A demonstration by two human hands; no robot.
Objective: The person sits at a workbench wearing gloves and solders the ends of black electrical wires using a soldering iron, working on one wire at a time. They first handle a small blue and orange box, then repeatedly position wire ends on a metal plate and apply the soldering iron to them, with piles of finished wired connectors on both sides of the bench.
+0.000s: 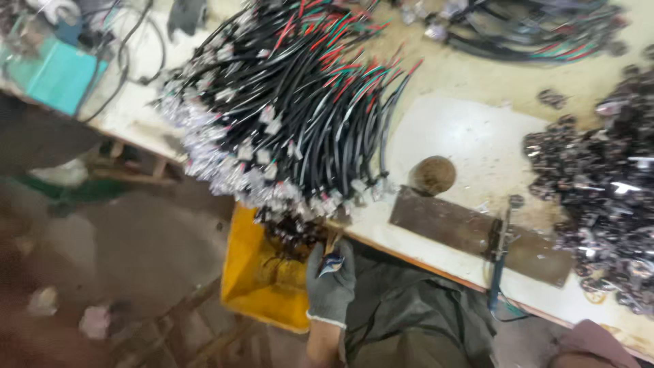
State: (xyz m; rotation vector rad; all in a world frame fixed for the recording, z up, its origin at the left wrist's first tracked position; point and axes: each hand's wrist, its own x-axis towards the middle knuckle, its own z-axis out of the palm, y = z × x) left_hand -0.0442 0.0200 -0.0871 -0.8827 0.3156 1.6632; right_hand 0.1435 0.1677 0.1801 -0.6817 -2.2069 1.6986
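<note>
Head view, one moment. Left hand (330, 279): grey glove, raised to the near edge of the worktop (470, 136), grip closed on a small blue-and-white piece (331, 264) with a thin tan stem above it; what the piece is cannot be told. Right hand: out of sight. Cable bundle (300, 102): black leads with red and green cores, white-tagged ends hanging over the near edge just above the glove. Yellow bin (262, 279): below the near edge, beside the hand, dark parts inside. Metal plate (470, 232): flat along the near edge. Round brown lump (432, 175): just behind the plate. Dark parts heap (606, 197): right end of the worktop.
</note>
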